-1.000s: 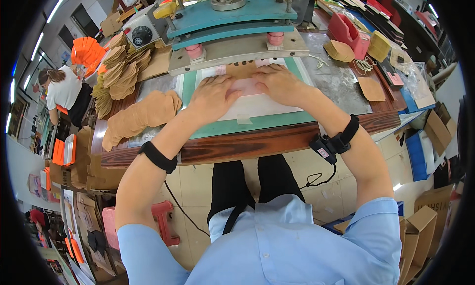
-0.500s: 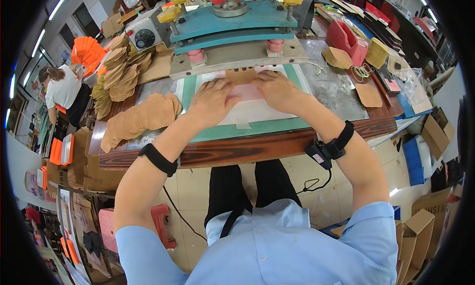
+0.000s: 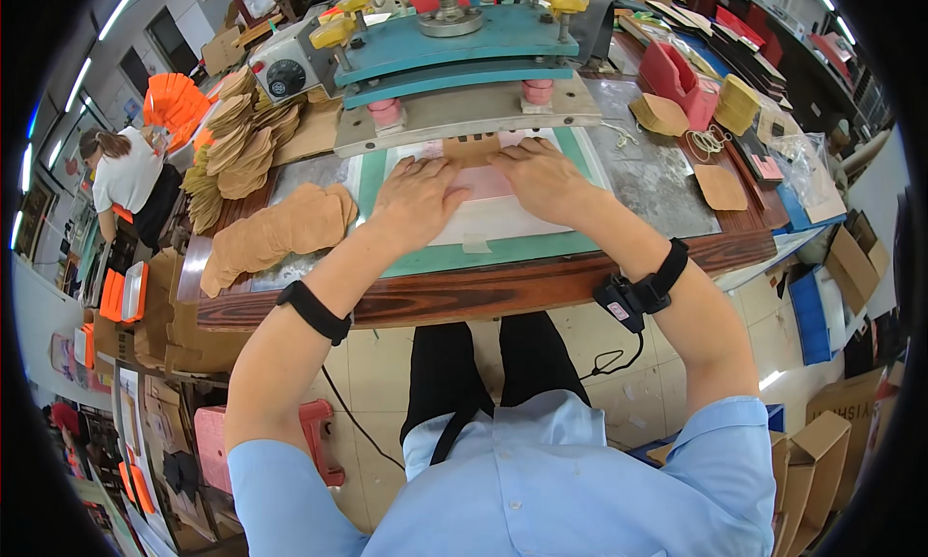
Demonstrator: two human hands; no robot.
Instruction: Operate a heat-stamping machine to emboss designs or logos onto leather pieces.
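My left hand lies palm down at the left side of a tan piece with dark marks, its fingers stretched flat. On the opposite side my right hand rests the same way, fingertips at the tan piece's right edge. Beneath the hands are a pink strip and a white sheet taped to a green mat. The tan piece's far end lies under the front edge of the press's metal plate; the hands partly hide its sides.
A teal press head stands over the work, beside a grey control box. Overlapping tan pieces lie at left, with taller stacks behind. At right are a red holder, a small tan stack and string.
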